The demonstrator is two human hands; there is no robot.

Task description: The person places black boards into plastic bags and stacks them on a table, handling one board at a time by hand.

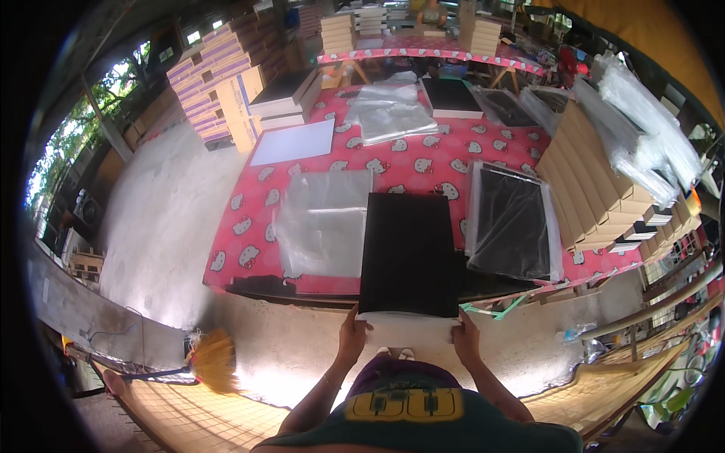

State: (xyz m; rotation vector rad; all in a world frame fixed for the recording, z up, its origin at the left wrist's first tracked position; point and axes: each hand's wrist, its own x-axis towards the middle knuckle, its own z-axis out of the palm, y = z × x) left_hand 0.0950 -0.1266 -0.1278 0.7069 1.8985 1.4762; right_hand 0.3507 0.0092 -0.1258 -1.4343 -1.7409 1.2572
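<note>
A black rectangular board (408, 253) lies partly over the front edge of the table, its near end jutting toward me. A pale, see-through strip that looks like plastic (411, 323) hangs at that near end. My left hand (353, 334) is closed on its left near corner, and my right hand (466, 336) grips the right one. Left of the board lies a pile of clear plastic sleeves (325, 226). To its right rests a black board in a clear sleeve (510, 223).
The table has a pink patterned cover (253, 226). Farther back are a white sheet (294, 142), more plastic sleeves (396, 113) and a black-topped stack (453, 97). Cardboard boxes (585, 181) with plastic bundles (649, 113) stand at right. A broom (214, 361) is at lower left.
</note>
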